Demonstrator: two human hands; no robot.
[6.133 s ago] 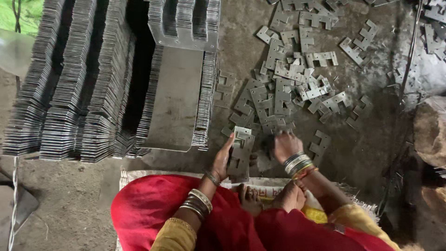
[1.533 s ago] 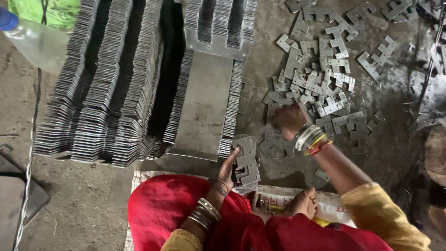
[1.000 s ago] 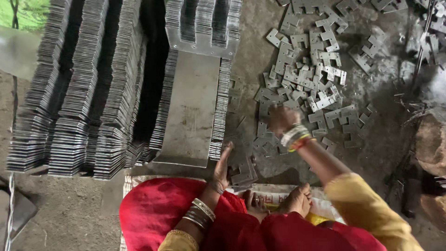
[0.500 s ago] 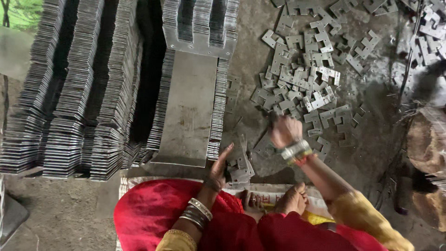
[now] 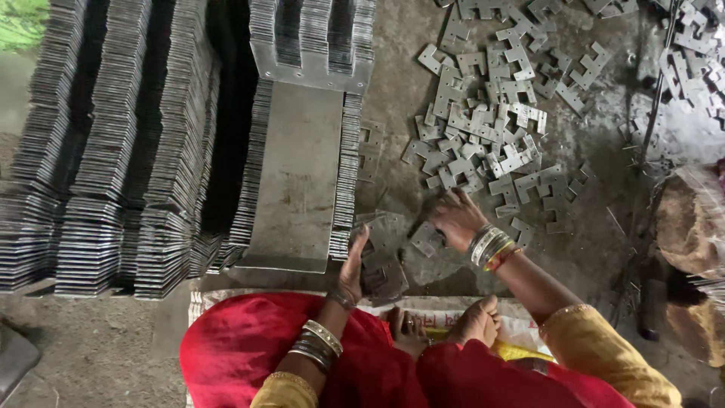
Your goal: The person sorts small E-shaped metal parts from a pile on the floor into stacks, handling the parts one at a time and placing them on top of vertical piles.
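Left hand (image 5: 353, 264): grip clamped on plate stack (image 5: 381, 261). Right hand (image 5: 455, 219): fingers spread on loose plates (image 5: 483, 147). Advice: align edges before adding.

We wear a bright red garment (image 5: 257, 355) that spreads over our lap and knees at six o'clock, with mustard-yellow sleeves (image 5: 604, 355) ending above the elbow in a thin patterned trim. Our left hand (image 5: 352, 266) carries a stack of silver-toned metal bangles (image 5: 316, 346) on the forearm and a thin band at the wrist. Our right hand (image 5: 455, 219), toward one o'clock, wears pale, silver, red and orange bangles (image 5: 491, 247) crowded at the wrist. Our feet (image 5: 476, 321) are bare.
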